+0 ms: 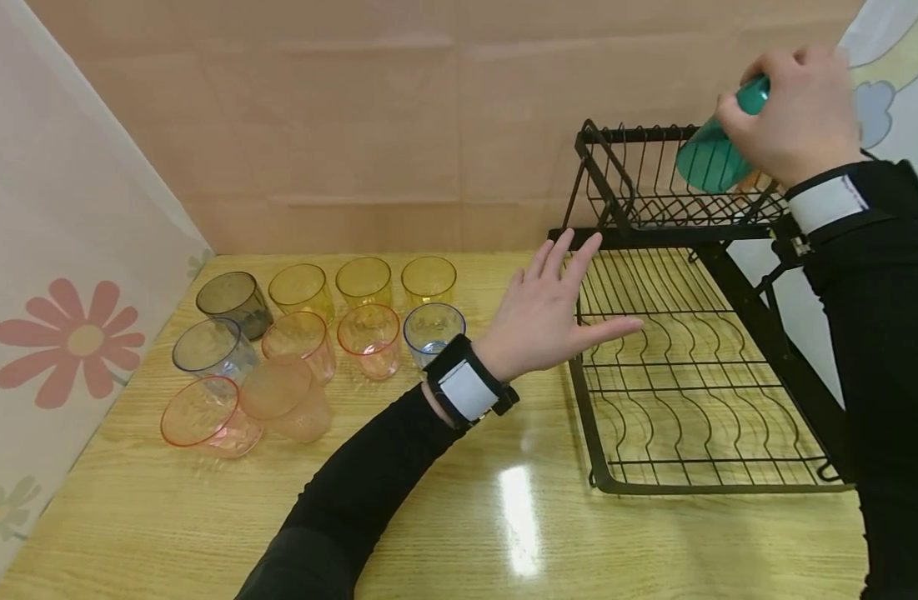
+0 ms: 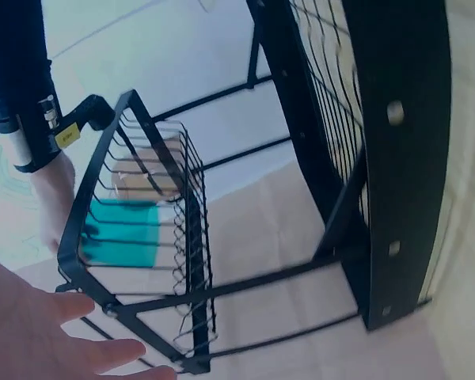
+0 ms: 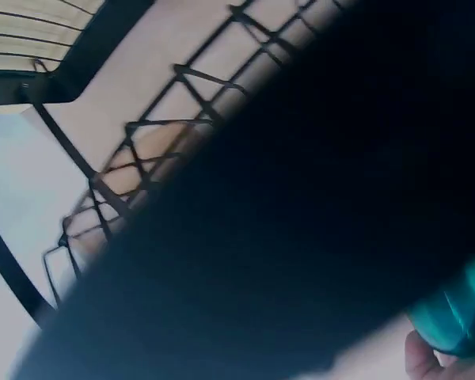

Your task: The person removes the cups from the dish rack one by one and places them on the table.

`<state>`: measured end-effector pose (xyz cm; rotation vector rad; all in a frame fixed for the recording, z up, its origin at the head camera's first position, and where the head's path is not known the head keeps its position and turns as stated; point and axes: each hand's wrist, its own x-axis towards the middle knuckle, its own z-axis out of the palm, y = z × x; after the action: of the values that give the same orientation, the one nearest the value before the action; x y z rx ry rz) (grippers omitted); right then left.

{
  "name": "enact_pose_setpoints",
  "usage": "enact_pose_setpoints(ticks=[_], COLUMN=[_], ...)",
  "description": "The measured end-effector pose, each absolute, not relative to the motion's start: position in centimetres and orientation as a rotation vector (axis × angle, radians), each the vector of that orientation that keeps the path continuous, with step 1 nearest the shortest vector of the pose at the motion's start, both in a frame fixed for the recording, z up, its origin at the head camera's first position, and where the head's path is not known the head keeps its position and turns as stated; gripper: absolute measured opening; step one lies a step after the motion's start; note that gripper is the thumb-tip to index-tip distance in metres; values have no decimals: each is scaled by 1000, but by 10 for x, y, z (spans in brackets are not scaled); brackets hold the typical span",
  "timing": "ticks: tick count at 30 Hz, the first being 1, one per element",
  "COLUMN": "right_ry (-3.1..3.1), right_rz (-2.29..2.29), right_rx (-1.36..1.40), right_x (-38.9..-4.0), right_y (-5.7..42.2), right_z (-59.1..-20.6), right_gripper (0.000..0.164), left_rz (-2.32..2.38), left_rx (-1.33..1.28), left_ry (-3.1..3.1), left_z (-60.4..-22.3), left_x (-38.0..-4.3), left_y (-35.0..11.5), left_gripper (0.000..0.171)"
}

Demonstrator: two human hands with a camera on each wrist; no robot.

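My right hand (image 1: 800, 117) grips a teal cup (image 1: 706, 158), tilted, at the upper basket (image 1: 661, 218) of a black wire dish rack (image 1: 609, 482). Through the basket wires in the left wrist view, the teal cup (image 2: 127, 241) shows beside an orange-brown item (image 2: 146, 170), whose kind I cannot make out. My left hand (image 1: 549, 317) is spread with straight fingers near the rack's left side, holding nothing. A dark blurred shape covers much of the right wrist view; part of the teal cup (image 3: 451, 313) shows at its lower right.
Several coloured tumblers stand grouped on the left of the wooden table (image 1: 428, 533): yellow ones (image 1: 364, 283) behind, a grey one (image 1: 237, 304), blue-rimmed and pink ones (image 1: 211, 417) in front. The rack's lower tier (image 1: 679, 387) has wavy wires. A brown wall covering (image 1: 368, 125) hangs behind.
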<state>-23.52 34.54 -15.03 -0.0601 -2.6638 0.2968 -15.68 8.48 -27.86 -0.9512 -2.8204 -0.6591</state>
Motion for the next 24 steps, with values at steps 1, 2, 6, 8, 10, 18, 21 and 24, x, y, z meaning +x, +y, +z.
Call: enact_pose_setpoints(ticks=[1, 2, 6, 8, 10, 18, 21, 24], right_ry=[-2628, -2587, -2420, -2332, -2264, -2096, -2010, -1918], right_rz=[324, 348, 478, 555, 625, 871, 940, 1003], right_rx=[-66, -73, -77, -31, 29, 181, 254, 317], right_x=[-233, -232, -224, -219, -211, -175, -166, -161], right_y=[343, 340, 330, 326, 321, 296, 288, 282], right_z=[-148, -146, -139, -137, -135, -153, -163, -172], right_gripper=[52, 51, 40, 23, 7, 16, 20, 23], left_rz=[-702, -751, -949, -1071, -1216, -1727, -1931, -2150], left_rx=[-955, -960, -987, -1011, -1030, -1046, -1042, -1004], left_ry=[-2825, -2828, -2814, -2804, -2785, -2646, -2560, -2453], left_z=[-279, -279, -279, -279, -280, -287, -290, -292], left_x=[-156, -156, -154, -153, -151, -143, -139, -136], left_y=[85, 86, 87, 87, 87, 81, 77, 72], left_gripper=[101, 100, 96, 93, 90, 75, 73, 73])
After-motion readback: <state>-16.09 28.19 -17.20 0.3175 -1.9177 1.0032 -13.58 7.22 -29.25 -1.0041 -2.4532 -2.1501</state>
